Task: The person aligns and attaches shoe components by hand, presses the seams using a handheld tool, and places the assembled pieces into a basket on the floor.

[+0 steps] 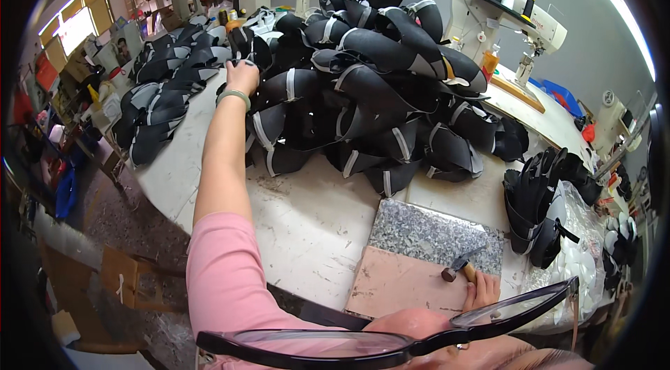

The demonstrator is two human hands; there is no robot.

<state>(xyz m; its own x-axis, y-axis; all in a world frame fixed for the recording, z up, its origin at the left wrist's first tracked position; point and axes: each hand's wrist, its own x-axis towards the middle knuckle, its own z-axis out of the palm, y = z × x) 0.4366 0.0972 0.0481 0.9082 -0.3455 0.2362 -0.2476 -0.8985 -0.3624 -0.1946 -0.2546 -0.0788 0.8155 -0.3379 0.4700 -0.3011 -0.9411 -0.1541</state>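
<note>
Head view. Black shoe uppers [373, 108], seamed with pale gray strips, lie heaped on the white tabletop [300, 230] in front of the seated worker. The left hand [242, 78], arm outstretched, meets the heap's far-left flank, its fingers bent over the margin of one dark upper [242, 41]; from where I stand I cannot tell whether they pinch it or merely touch. The right hand [481, 293], partly hidden by the worker's eyeglasses [391, 348], is curled about the wooden handle of a hammer [452, 273], whose head is over a tan pad [401, 283] beside a speckled granite slab [433, 230].

Hazards, as judged: the uppers interlock loosely, so a hard tug at one could drag its neighbors along or bring the upper layers sliding down toward the slab. A second stack of uppers [160, 101] lies along the tabletop's left edge; a sweep of the left forearm could push pieces to the floor. With attention on the far reach, a slackened right grip might let the hammer tip or mark the pad. On the right, the bundled uppers [534, 202] lean by a clear plastic bag [583, 230], whose slick film could let them slip.
</note>
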